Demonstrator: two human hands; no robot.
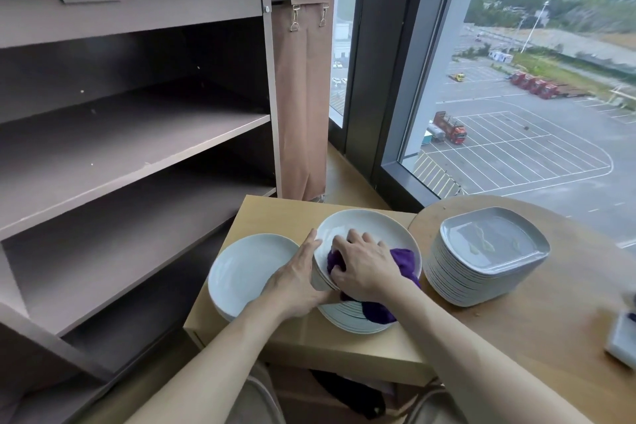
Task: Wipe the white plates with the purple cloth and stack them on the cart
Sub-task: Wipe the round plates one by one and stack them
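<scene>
Your left hand [296,272] grips the left rim of the top white plate [364,224], tipping it up off the stack of round plates [347,318]. Your right hand [364,265] has its fingers curled over the bunched purple cloth [406,262], pressing it into the plate's hollow. The plate looks stiff, glazed, probably slick and breakable, so take it by the rim, thumb underneath. The cloth is soft and folds easily. Everything sits on a small wooden tabletop [275,213] by a window [516,96], with the cart [137,134] and its shelves just to your left.
</scene>
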